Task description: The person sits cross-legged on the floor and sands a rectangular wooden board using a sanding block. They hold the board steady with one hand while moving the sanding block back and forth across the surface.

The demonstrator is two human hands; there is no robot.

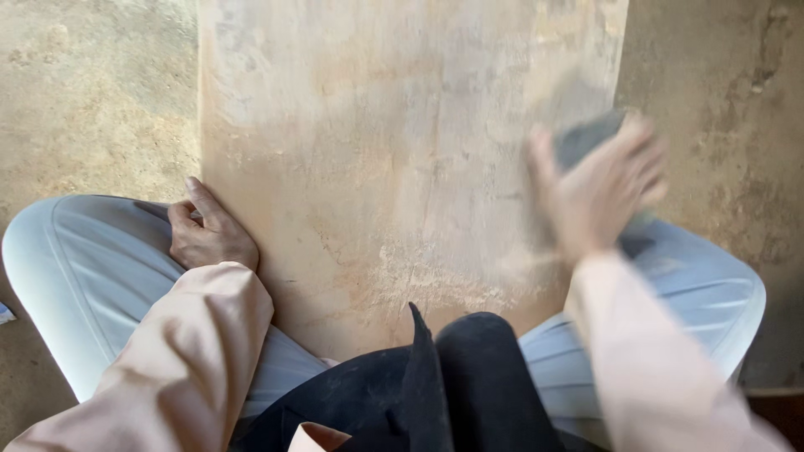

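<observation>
So the person is sitting low with both knees spread around a pale plastered column face (402, 142); the right hand (599, 192) is gripping a dark grey block (590, 134), probably a sanding or rubbing pad, fingers curled tight around it and pressing it to the right edge of that face; the whole hand is smearing into motion blur, so I can't tell exactly how the thumb is sitting. The left hand (209, 238) is resting at the left edge of the column, fingers loosely together, the index lying along the corner, holding nothing. What could go wrong, I reckon: the block is working right at the corner, so it could be slipping off the edge and scraping knuckles on the rough wall (712, 109) beyond; dust is also likely falling onto the light trousers (92, 268). Hard to make out: the block's real shape and material, since the fingers are covering most of it; a black cloth (469, 377) at the bottom is hiding the column's base; 1 small pale scrap (5, 313) at the far left is getting cut off.
</observation>
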